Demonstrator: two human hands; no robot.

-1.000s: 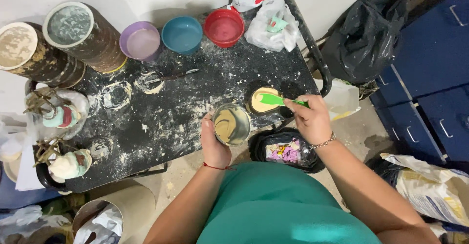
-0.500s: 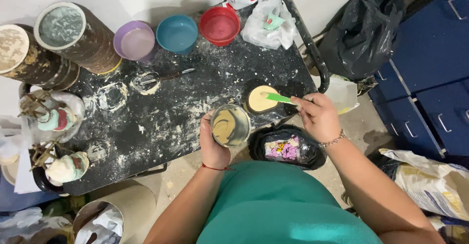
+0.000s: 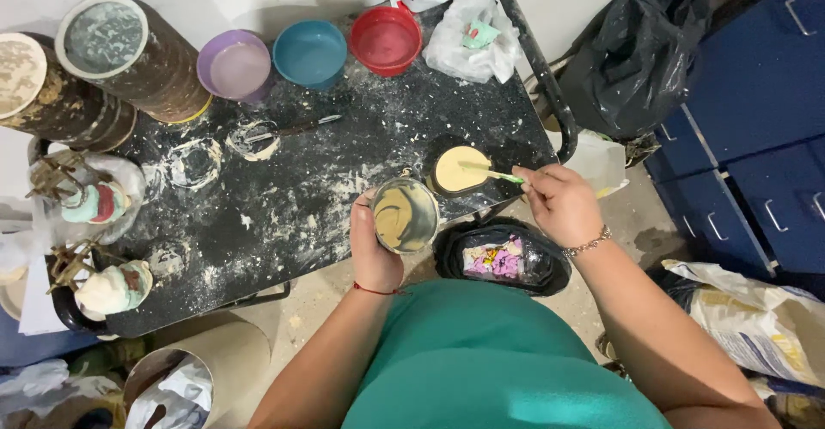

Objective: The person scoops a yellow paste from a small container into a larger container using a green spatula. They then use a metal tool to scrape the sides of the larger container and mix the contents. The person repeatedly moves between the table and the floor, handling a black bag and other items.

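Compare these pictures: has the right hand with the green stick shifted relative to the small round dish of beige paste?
Yes. The right hand has drawn back a little toward the table's right edge; the green stick reaches across the beige dish, which has stayed put.

On the bench (image 3: 284, 214), three bowls (image 3: 309, 51) sit in a row along the far edge, two large cylinders (image 3: 129, 55) to their left. At the near edge, the left hand (image 3: 374, 253) holds a tin (image 3: 406, 214); just right of it stands a small pot (image 3: 461, 170), with the right hand (image 3: 563, 204) beside it.
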